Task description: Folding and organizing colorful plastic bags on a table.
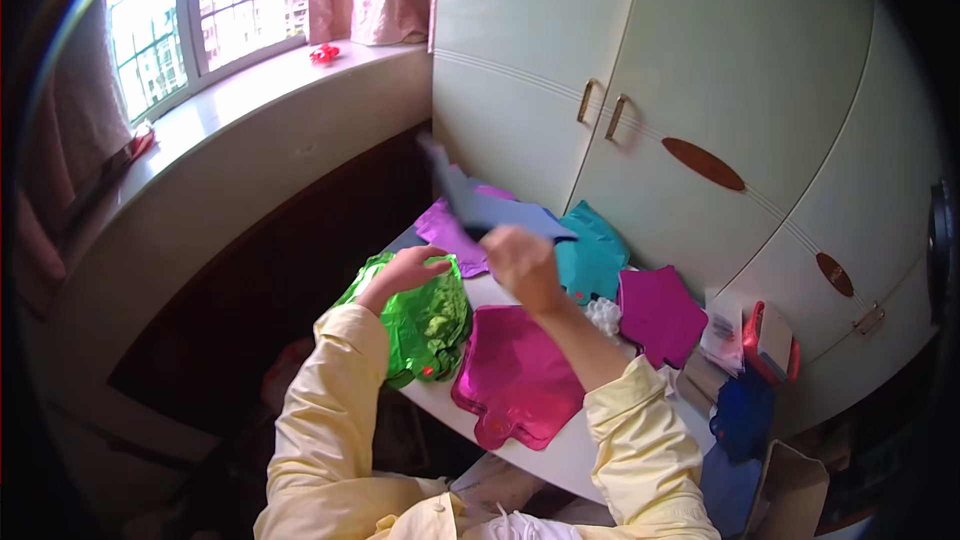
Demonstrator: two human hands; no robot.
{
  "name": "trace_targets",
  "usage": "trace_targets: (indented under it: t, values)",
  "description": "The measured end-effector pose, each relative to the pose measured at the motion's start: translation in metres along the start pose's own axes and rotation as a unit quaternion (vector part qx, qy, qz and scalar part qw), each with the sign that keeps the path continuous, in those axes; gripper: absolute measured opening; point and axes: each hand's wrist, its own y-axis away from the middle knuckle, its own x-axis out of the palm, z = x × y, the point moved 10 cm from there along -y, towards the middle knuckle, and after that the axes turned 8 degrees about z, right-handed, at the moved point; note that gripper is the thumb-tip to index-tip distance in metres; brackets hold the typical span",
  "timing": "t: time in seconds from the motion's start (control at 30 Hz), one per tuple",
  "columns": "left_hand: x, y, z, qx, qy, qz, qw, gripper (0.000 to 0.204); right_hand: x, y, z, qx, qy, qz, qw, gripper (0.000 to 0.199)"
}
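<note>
Head view: my right hand [522, 265] lifts a blue foil balloon [490, 205] mid-frame; my left hand [405, 270] presses the green balloon [425, 315] on the table [560, 455]. Other flat balloons wait, I think.

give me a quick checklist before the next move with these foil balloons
1. Right hand grips the blue balloon: ok, lifted above the table.
2. Left hand on the green balloon: ok, resting on its top edge.
3. Green balloon fully on the table: not ok, it overhangs the left edge.
4. Pink balloon flat: ok, though its neck sits at the near edge.
5. Blue balloon undamaged: cannot tell, blurred.
</note>
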Motion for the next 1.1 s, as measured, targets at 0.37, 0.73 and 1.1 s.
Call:
trace_targets:
  t: [0.37, 0.73, 1.1]
  values:
    - [-0.025, 0.136, 0.082, -0.193, -0.157, 0.051, 0.967, 0.044, 0.098, 0.071, 0.171, -0.204, -0.088, 0.135, 0.966, 0.007]
    - [-0.018, 0.152, 0.111, -0.102, -0.028, -0.024, 0.994, 0.045, 0.109, 0.075, 0.200, -0.256, -0.133, 0.165, 0.943, 0.006]
    - [-0.036, 0.171, 0.087, -0.080, -0.039, -0.084, 0.992, 0.033, 0.138, 0.077, 0.201, -0.159, -0.157, 0.219, 0.950, 0.014]
